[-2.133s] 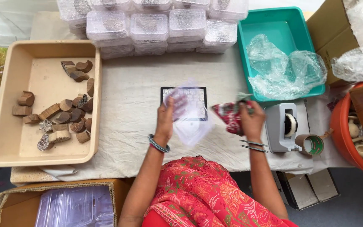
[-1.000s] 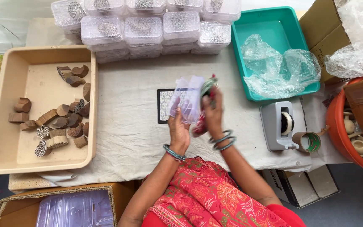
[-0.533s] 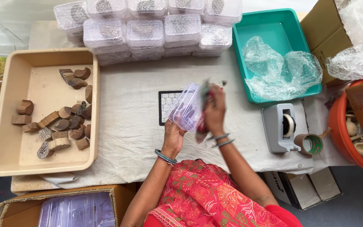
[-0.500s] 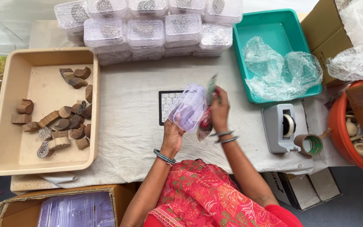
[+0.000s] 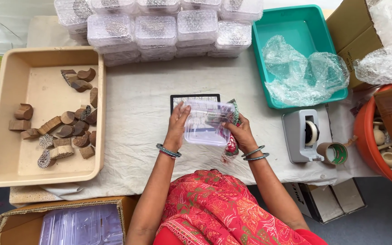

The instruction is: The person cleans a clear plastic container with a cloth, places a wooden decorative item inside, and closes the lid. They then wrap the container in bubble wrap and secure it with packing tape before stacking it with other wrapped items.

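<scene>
A clear plastic box point(image 5: 205, 122) is held between both hands above the white cloth on the table. My left hand point(image 5: 178, 122) grips its left side. My right hand point(image 5: 237, 130) grips its right side and also holds a patterned red and green cloth pouch point(image 5: 232, 146) that hangs below the fingers. Under the box lies a black-framed patterned card point(image 5: 195, 97), partly hidden.
A beige tray point(image 5: 5, 168) at left holds several carved wooden blocks point(image 5: 66, 127). Stacked clear boxes point(image 5: 155, 29) line the back. A teal tray point(image 5: 302, 22) holds bubble wrap. A grey tape dispenser point(image 5: 302, 136) and a tape roll point(image 5: 334, 153) sit right. A carton of plastic boxes point(image 5: 78, 224) is below.
The clear box was raised and tilted upright near my face; now it is lowered and held flatter over the card, with both hands on its sides.
</scene>
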